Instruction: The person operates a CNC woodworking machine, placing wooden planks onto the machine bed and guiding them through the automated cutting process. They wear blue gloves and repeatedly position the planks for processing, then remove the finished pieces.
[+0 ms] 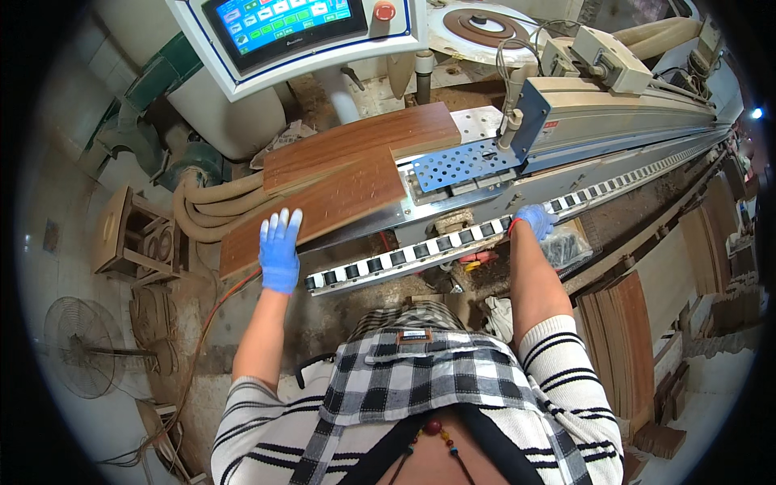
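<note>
My left hand [280, 252], in a blue glove with pale fingertips, lies flat against the near edge of a reddish-brown wooden board [331, 196], its fingers stretched out and a little apart. This board rests at a slant on the machine's metal bed. Behind it lies a second brown board [364, 139], partly overlapped by the first. My right hand [533, 220], also gloved in blue, is on the long roller rail [420, 252] with black and white rollers; its fingers are curled over the rail and partly hidden.
A blue perforated plate [465, 164] sits beside the boards' right end. A control screen [287, 31] with a red button [384, 11] hangs above. Stacked boards [618, 343] stand at the right. At the left are hoses [214, 212], a wooden stool [137, 234] and a fan [85, 347].
</note>
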Motion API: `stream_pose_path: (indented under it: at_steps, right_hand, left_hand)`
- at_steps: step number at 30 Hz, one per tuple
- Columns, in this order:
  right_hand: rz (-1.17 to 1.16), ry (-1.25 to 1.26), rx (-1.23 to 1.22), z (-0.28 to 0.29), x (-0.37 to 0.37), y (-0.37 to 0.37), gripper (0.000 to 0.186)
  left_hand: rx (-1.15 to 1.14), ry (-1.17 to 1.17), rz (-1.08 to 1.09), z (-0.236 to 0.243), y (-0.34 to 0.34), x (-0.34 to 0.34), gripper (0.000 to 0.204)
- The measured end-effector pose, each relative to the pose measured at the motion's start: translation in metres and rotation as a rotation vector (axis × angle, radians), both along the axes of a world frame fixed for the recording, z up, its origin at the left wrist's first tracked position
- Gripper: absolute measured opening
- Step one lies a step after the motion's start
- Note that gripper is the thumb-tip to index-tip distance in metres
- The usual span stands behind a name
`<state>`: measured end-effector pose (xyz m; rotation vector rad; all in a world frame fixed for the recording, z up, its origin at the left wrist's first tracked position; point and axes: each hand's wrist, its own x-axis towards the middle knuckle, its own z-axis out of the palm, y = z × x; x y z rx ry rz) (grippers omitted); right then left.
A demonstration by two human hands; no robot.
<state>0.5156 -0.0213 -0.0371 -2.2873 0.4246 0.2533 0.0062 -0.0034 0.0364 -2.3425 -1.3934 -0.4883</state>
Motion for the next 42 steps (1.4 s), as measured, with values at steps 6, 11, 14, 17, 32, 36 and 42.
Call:
stream_pose_path:
  at_steps: [6,11,14,17,32,36,42]
  right_hand:
    - [0.103,0.049,-0.052,0.006,-0.001,-0.004,0.056]
    - [0.025,-0.038,-0.041,-0.004,0.002,0.001,0.044]
    - [0.016,-0.041,-0.052,-0.005,0.001,0.002,0.044]
    - [0.026,-0.024,-0.061,-0.008,0.006,0.003,0.045]
    - [0.081,0.07,-0.033,0.016,-0.004,-0.001,0.054]
    - [0.052,0.024,-0.021,0.008,0.0,0.0,0.048]
    - [0.006,0.002,-0.026,0.005,-0.002,-0.001,0.042]
  left_hand:
    - [-0.182,0.118,-0.05,-0.014,-0.049,0.011,0.057]
    - [-0.244,0.241,-0.038,-0.022,-0.028,0.067,0.058]
    - [-0.426,0.178,-0.126,-0.018,-0.004,0.104,0.06]
    - [-0.58,0.038,-0.29,-0.032,0.024,0.117,0.057]
    - [-0.45,-0.121,-0.163,-0.04,0.045,0.132,0.052]
    - [-0.469,-0.227,-0.134,-0.038,0.039,0.128,0.059]
    - [-0.387,-0.129,0.285,-0.022,0.01,0.026,0.065]
